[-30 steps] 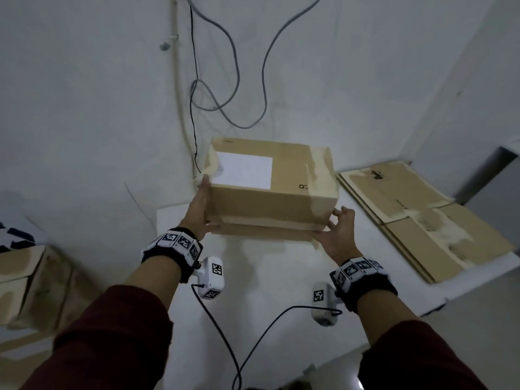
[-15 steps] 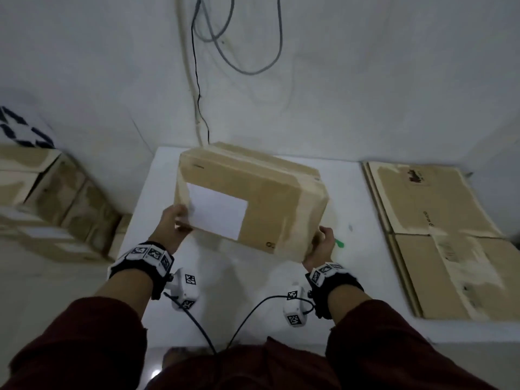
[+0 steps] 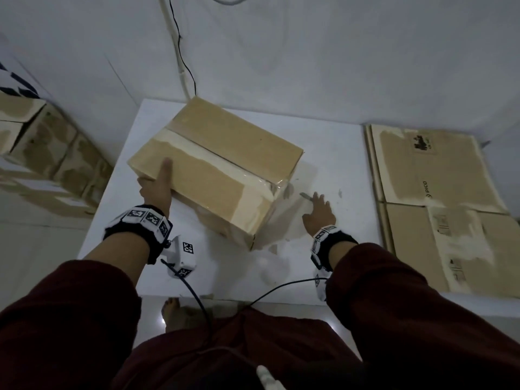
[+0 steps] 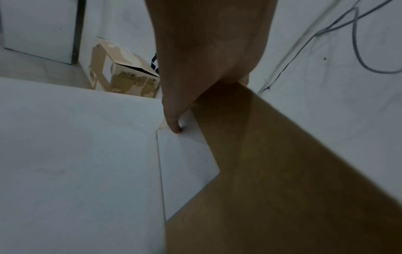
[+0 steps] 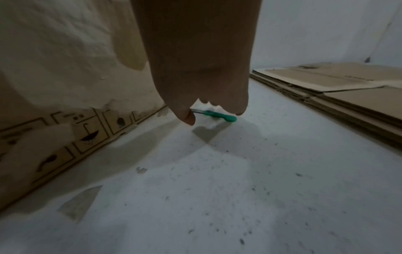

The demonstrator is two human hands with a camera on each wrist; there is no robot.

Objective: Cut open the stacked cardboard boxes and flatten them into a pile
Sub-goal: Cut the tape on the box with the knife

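Observation:
A closed cardboard box (image 3: pixel 225 164) sits slantwise on the white table (image 3: pixel 337 153), its taped seam facing up. My left hand (image 3: pixel 159 187) rests on its near left corner, thumb flat on top and straight fingers against the side with the white label (image 4: pixel 187 163). My right hand (image 3: pixel 319 212) hovers low over the table to the right of the box, fingers spread and holding nothing. A green-handled knife (image 5: pixel 219 116) lies on the table just beyond its fingertips; in the head view only the knife's blade (image 3: pixel 305 195) shows.
A pile of flattened cardboard (image 3: pixel 436 192) covers the table's right end. Several more boxes (image 3: pixel 42 142) are stacked on the floor to the left. Cables (image 3: pixel 183 52) hang down the wall behind. The table's near edge is close to my legs.
The box was turned over and set on the table with its seam up. My right hand let go of it and moved right toward the knife; my left stayed on the box.

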